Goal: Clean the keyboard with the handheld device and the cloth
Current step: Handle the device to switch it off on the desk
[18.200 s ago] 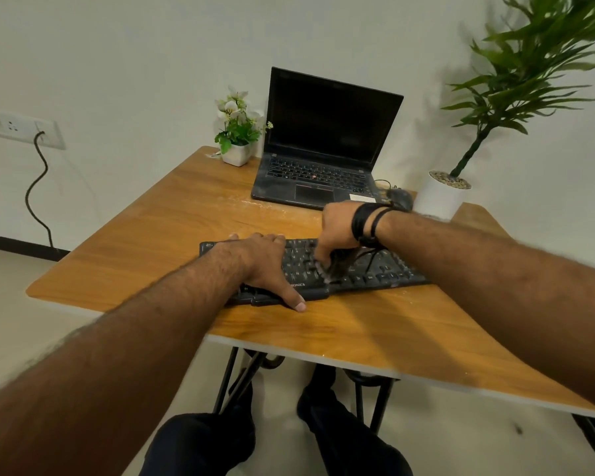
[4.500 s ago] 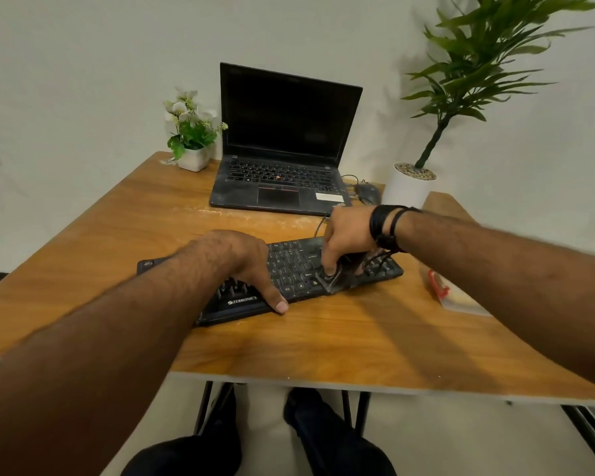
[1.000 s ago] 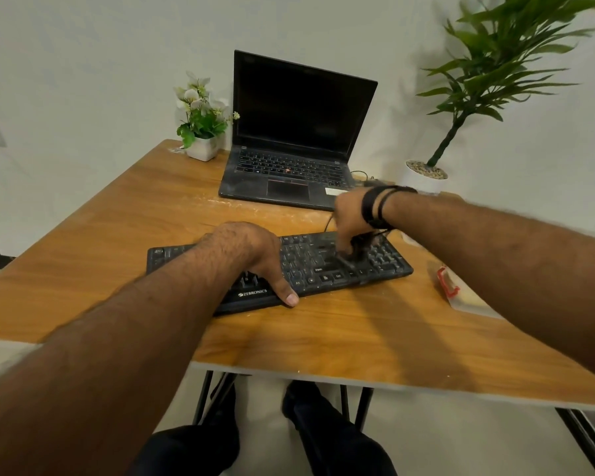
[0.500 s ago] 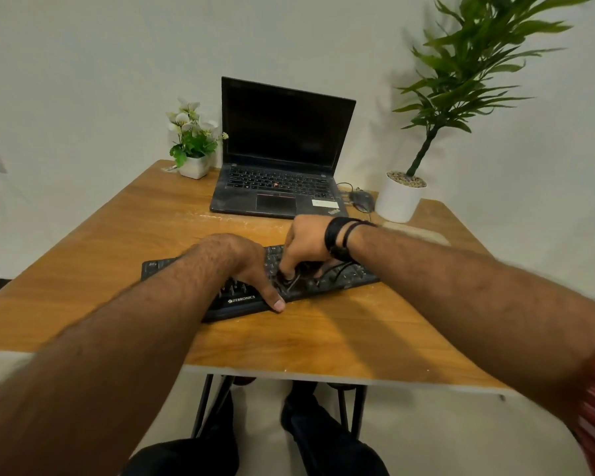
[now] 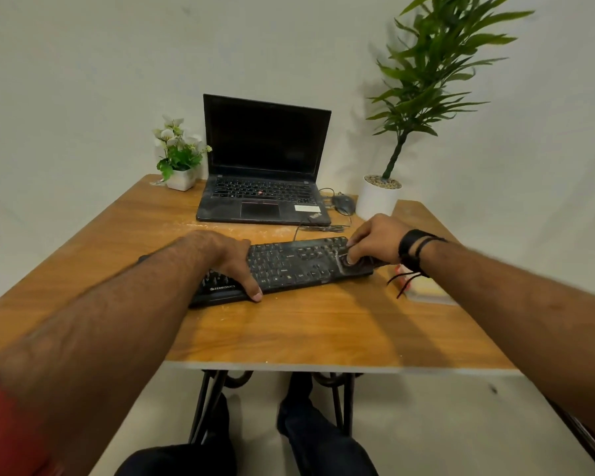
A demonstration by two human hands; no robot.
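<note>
Keyboard (image 5: 289,266), black and rigid, lies mid-frame on the wooden table (image 5: 289,331); light enough to skid, so best braced by its frame. Left hand (image 5: 227,259) presses flat, fingers straight, on its left part. Right hand (image 5: 375,240) grips the small handheld device (image 5: 349,261) at its right end.

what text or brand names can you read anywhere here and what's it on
"ZEBRONICS": white lettering on the front edge of the black keyboard, just left of the left hand's thumb.
Key legends on the keyboard: too small to read.
Key legends on the laptop: too small to read.
White sticker on the laptop's palm rest: no text legible.
Angled logo at the palm rest corner: too blurred to read.
</note>
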